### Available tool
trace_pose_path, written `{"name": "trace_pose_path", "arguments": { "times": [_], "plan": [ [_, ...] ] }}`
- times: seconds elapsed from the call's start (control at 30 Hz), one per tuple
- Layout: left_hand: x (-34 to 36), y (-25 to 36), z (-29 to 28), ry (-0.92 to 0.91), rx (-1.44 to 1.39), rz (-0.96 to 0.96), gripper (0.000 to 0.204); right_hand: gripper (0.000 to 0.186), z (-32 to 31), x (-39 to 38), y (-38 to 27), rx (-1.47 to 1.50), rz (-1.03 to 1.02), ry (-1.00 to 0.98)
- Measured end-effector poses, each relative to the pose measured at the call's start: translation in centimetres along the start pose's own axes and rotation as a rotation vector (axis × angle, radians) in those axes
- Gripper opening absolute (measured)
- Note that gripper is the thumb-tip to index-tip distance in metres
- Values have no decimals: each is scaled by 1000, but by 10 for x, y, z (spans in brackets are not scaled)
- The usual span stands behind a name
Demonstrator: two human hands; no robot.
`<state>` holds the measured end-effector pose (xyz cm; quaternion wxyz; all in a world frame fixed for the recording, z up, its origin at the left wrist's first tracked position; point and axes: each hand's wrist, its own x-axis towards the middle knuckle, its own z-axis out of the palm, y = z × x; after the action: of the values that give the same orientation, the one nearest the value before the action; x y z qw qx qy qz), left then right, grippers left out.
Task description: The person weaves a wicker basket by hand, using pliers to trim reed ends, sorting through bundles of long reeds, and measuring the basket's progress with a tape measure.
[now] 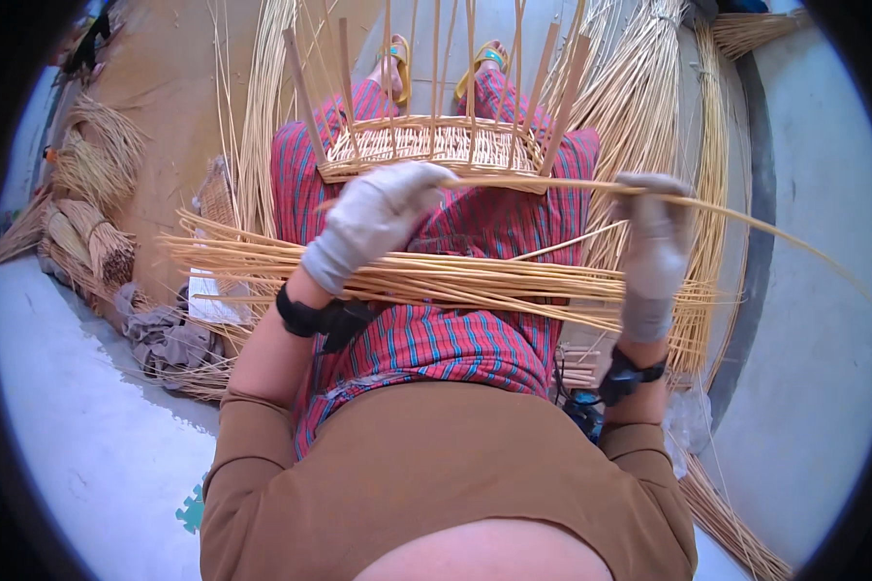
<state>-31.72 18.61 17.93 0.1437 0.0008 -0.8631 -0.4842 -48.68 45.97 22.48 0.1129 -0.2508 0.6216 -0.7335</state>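
My left hand [380, 215], in a pale glove, is closed on a long, thin cane [533, 181] just below the near edge of a woven basket base [484, 145] with tall upright stakes. Farther right, my right hand [655, 218], also gloved and slightly blurred, grips the same cane, whose thin end curves away to the right. Beneath both hands a loose bundle of long canes [475, 279] lies across my lap on red striped cloth [436, 344]. The basket base rests on that cloth between my legs, near my sandalled feet.
Long cane bundles [630, 87] lie along the floor [174, 68] on both sides. Coiled bundles [97, 242] and a crumpled grey cloth [165, 339] are at the left. A dark curved band runs over the floor at the right, and more canes [736, 513] lie at lower right.
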Motion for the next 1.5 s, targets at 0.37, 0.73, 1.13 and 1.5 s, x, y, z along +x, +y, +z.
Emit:
{"name": "trace_pose_path", "arguments": {
  "times": [0.37,0.73,1.13,1.5],
  "plan": [
    [10,-60,17,196,294,-160,51,12,-66,9,41,7,158,384],
    [8,-93,28,129,593,-61,46,11,-27,-4,93,88,228,356],
    [78,-62,74,-92,-615,-824,33,9,-47,33,120,58,427,168],
    [87,-64,94,56,-475,-966,40,61,105,155,79,-415,-228,-170]
  ]
}}
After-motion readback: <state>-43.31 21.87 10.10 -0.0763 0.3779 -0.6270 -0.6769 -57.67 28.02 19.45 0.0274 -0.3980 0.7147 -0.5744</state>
